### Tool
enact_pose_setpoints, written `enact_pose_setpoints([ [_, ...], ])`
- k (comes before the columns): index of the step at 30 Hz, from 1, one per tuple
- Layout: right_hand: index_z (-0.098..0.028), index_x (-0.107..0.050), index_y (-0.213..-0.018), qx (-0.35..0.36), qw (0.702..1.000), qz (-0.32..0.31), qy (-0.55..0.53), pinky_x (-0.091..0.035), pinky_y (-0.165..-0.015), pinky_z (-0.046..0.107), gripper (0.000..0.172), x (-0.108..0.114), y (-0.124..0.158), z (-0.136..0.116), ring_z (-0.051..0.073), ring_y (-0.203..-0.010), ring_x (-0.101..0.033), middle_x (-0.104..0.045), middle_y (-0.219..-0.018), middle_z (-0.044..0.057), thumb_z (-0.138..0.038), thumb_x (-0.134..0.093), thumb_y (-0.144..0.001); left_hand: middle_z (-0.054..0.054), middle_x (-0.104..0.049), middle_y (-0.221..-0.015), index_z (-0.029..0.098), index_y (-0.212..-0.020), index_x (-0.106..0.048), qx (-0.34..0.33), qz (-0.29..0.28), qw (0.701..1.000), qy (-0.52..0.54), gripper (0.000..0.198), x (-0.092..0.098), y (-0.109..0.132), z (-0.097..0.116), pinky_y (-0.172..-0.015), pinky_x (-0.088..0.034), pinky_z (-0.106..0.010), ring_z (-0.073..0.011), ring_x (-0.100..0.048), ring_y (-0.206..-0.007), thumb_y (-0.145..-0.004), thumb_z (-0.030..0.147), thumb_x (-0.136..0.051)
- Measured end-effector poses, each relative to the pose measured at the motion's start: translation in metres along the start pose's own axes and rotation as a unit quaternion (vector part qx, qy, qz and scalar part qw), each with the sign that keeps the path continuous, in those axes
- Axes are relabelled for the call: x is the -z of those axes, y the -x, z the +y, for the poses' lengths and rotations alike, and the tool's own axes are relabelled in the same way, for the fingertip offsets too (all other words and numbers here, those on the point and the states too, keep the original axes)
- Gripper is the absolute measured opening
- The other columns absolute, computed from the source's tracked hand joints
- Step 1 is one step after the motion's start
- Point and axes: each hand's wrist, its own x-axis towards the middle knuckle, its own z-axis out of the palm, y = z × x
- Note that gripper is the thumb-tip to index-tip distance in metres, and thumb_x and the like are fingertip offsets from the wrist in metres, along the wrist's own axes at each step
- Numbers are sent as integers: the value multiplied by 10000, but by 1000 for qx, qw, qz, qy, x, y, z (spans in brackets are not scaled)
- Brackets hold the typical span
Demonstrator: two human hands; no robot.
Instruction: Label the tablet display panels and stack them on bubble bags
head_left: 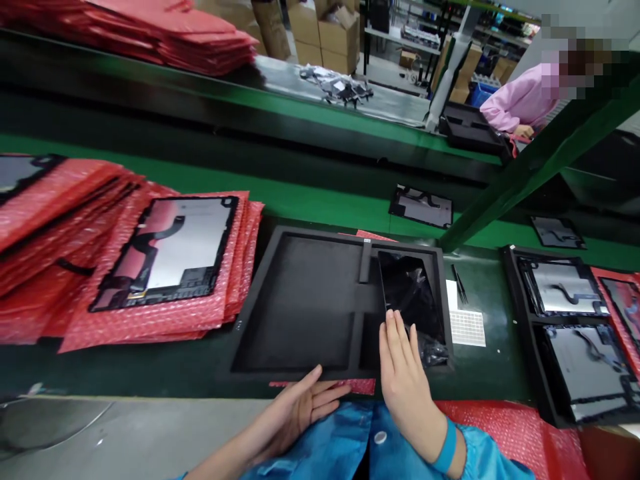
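Observation:
A black foam tray (310,300) with a wide left compartment and a narrower right side lies on the bench before me. A dark glossy screen panel (407,287) rests in its right side, with crumpled clear film near the lower end. My right hand (405,370) is over the panel's lower left edge, fingers stretched out and close together; whether they touch it I cannot tell. Below the tray's front edge, my left hand (310,407) is open with the palm turned sideways, holding nothing. It is nearest to a strip of red bubble wrap (363,386) under the tray.
At left, a screen panel (187,233) lies on stacked red bubble bags (230,303). Tweezers (459,285) and a label sheet (467,328) lie right of the tray. Another foam tray (530,353) holds panels. A green post (500,193) rises behind; a person in pink (520,100) works beyond.

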Motion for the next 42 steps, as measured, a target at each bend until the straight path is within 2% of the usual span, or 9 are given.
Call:
enact_pose_setpoints([
  [6,49,-452,-1610,-45,997,-60,-26,-420,-1239,719,630,-30,-15,-3,441,-1648,-279,-271,-1735,284,12,-376,-986,-180,-683,-1494,147,-1309,-788,0,14,999,-44,819,-11,12,6,-1206,-472,-366,-341,-577,-1484,-799,789,-791],
  [9,69,-509,-1566,-30,994,-80,-73,-442,-1229,708,555,-39,-16,1,463,-1628,-329,-288,-1733,286,-155,-444,-1062,-204,-804,-1235,146,-1133,-843,38,53,986,-155,745,-13,32,24,-1041,-567,-375,-330,-756,-1223,-880,825,-673],
  [15,13,-470,-1614,-71,987,-31,-140,-407,-1291,630,595,-47,-6,10,387,-1674,-243,-311,-1753,258,-283,-487,-1097,-164,-748,-631,161,-717,-783,4,-48,906,-421,638,-67,53,137,-517,-490,-320,-240,-677,-491,-951,738,-645],
  [17,13,-469,-1614,-69,987,-30,-144,-411,-1283,649,635,-49,-5,11,404,-1671,-246,-327,-1745,273,-332,-536,-1086,-137,-723,-593,160,-741,-780,-102,-9,861,-498,578,-110,25,195,-502,-460,-303,-225,-653,-477,-935,698,-692],
  [20,7,-472,-1617,-50,986,-55,-149,-392,-1287,670,771,-49,-7,14,436,-1668,-240,-314,-1750,278,-464,-653,-1034,-144,-786,-787,108,-885,-788,-278,212,739,-576,413,-177,-48,279,-729,-551,-330,-284,-771,-808,-917,519,-804],
  [25,-1,-447,-1637,-25,981,-113,-159,-345,-1302,707,1044,-47,-7,18,483,-1680,-138,-240,-1783,259,-550,-862,-852,-186,-785,-1159,71,-1018,-759,-285,318,697,-575,446,-227,-158,362,-1087,-512,-453,-362,-681,-1276,-825,436,-927],
  [29,-62,-422,-1666,-12,982,-123,-143,-344,-1307,703,870,-47,-6,19,468,-1679,-170,-237,-1804,180,-303,-789,-915,-132,-689,-1378,147,-1276,-704,-290,332,701,-561,395,-216,-186,380,-1123,-535,-547,-285,-669,-1275,-1005,431,-746],
  [35,-135,-530,-1611,-4,981,-124,-148,-332,-1294,742,770,-42,-7,25,482,-1670,-200,-312,-1789,162,-252,-814,-905,-133,-704,-1312,139,-1337,-664,-369,255,727,-520,389,-212,-172,385,-971,-628,-462,-246,-718,-1122,-1021,357,-730],
  [42,-190,-676,-1458,7,985,-68,-160,-319,-1273,777,618,-38,-8,25,467,-1658,-273,-409,-1740,200,-326,-873,-889,-118,-770,-1277,88,-1357,-699,-531,189,632,-532,469,-179,-42,349,-1186,-510,-489,-316,-692,-1262,-891,143,-692],
])
